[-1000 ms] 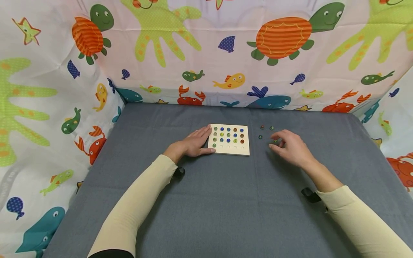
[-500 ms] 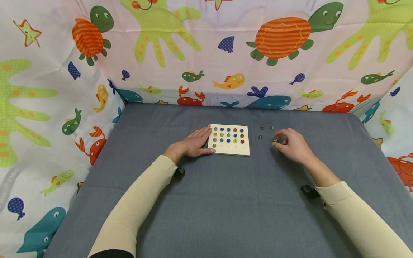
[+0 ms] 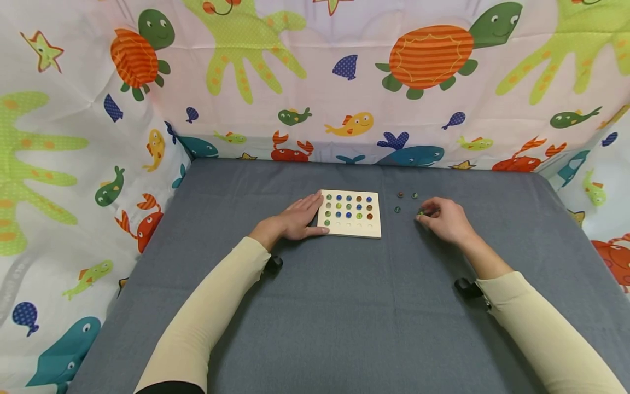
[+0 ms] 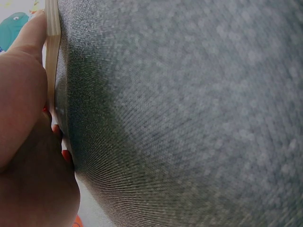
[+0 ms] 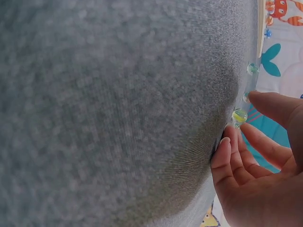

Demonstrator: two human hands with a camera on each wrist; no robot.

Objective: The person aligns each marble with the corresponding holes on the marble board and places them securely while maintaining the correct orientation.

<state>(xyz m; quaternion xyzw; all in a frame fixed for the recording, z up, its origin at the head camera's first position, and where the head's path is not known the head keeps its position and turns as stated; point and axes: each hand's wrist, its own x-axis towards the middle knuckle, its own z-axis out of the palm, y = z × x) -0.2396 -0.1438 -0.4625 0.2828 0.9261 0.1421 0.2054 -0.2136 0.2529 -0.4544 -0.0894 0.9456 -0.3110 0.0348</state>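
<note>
A pale wooden board (image 3: 371, 225) with rows of round hollows lies on the grey cloth, colored glass marbles filling its back rows. The front row holds one green marble (image 3: 327, 222) at its left end, beside several bare hollows. My left hand (image 3: 300, 219) rests against the board's left side, fingers straight toward the back corner and thumb along the front edge. Right of the board, my right hand (image 3: 445, 220) bends around a yellow-green marble (image 5: 239, 115). In the right wrist view the marble sits by the index fingertip, with a gap to the thumb.
Three loose marbles lie between the board and my right hand: a reddish one (image 3: 400, 195), a green one (image 3: 415, 195) and another green one (image 3: 397, 209). Fabric walls (image 3: 315, 82) printed with sea animals enclose the grey cloth (image 3: 344, 306) at the back and sides.
My right hand has moved slightly right and its thumb and fingers have come closer around the yellow-green marble, now partly covered. The left hand and board have stayed put.
</note>
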